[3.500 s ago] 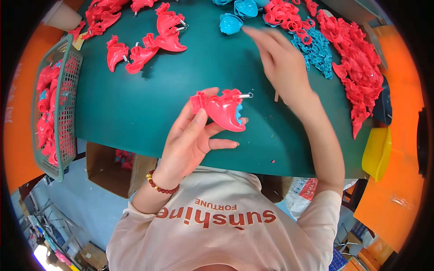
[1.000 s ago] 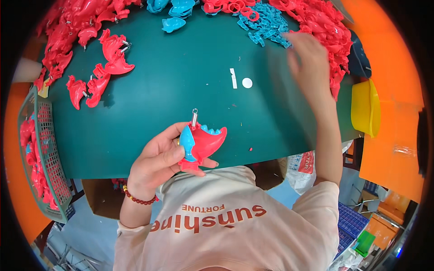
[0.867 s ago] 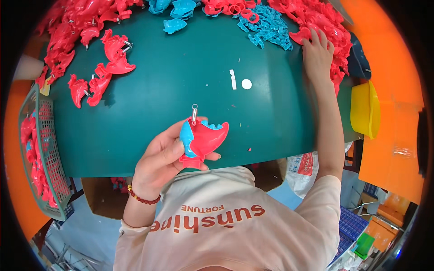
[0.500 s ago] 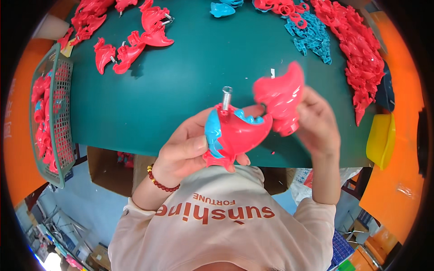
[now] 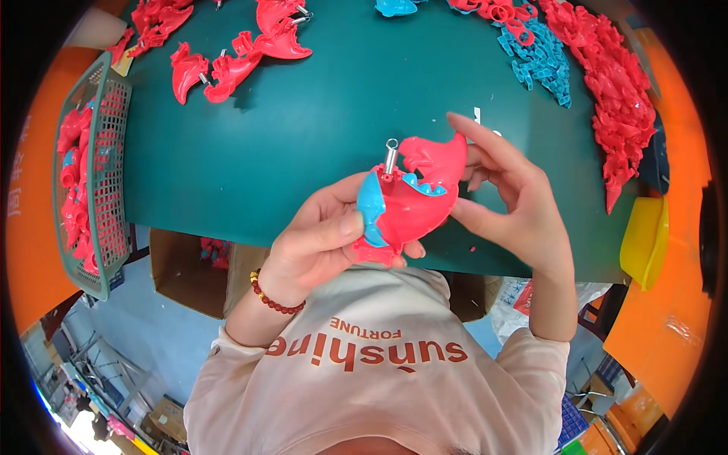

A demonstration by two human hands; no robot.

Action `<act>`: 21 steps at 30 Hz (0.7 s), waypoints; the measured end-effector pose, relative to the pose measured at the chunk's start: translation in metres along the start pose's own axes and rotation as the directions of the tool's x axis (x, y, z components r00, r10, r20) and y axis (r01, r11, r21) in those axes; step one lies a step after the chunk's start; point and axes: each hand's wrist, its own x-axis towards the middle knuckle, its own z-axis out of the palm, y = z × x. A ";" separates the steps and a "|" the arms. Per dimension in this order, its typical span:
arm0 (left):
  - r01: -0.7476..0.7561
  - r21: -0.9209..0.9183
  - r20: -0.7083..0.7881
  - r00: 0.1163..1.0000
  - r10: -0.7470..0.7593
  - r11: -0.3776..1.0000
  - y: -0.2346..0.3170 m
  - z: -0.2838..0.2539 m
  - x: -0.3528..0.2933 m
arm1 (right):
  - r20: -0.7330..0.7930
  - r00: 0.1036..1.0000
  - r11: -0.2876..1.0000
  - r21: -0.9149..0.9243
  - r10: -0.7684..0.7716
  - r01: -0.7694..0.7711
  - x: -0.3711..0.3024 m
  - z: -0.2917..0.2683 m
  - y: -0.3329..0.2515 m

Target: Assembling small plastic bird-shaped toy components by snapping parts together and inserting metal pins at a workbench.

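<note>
My left hand (image 5: 322, 235) grips a glossy red claw-shaped plastic shell (image 5: 413, 216) between thumb and fingers. Along its inner edge and near my thumb are blue plastic parts (image 5: 371, 199). A metal coil spring (image 5: 390, 158) stands up from its top. Behind this shell and against it sits a second red shell piece (image 5: 440, 155), its curved tip pointing up and right. My right hand (image 5: 512, 201) is at the right side of both pieces, fingers spread. Its thumb reaches the shell's right edge, and the index finger extends above the tip. Some fingertips are partly hidden.
More red shells with springs (image 5: 227, 76) lie at the table's far left. A green basket (image 5: 114, 182) of assembled pieces stands at left. Small blue parts (image 5: 538, 64), a heap of red parts (image 5: 607, 98) and a yellow container (image 5: 644, 243) are at right. Cardboard boxes (image 5: 189, 273) sit below the table edge.
The second red shell, held up apart at the right, has come left and down behind the first one. My right hand's fingers have spread away from it.
</note>
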 end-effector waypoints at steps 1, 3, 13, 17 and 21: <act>0.001 -0.001 -0.001 1.000 -0.001 1.000 -0.001 0.001 0.000 | 0.000 1.000 1.000 0.001 0.002 -0.002 -0.001 0.004 0.000; -0.056 0.041 -0.013 0.998 0.056 0.998 -0.002 0.004 0.000 | -0.077 0.996 0.999 -0.018 -0.034 0.033 -0.002 0.011 0.001; -0.073 0.095 -0.023 0.997 0.075 0.993 -0.003 0.007 -0.003 | 0.038 0.995 0.982 -0.158 -0.095 0.100 0.003 0.003 0.005; 0.049 -0.036 0.102 0.994 -0.045 0.998 -0.009 0.001 -0.002 | 0.058 0.963 0.915 -0.300 -0.265 0.269 0.005 0.010 0.004; -0.042 -0.012 0.135 0.990 0.043 0.999 -0.010 0.004 0.001 | -0.045 0.949 0.886 -0.375 -0.312 0.273 0.004 0.015 0.010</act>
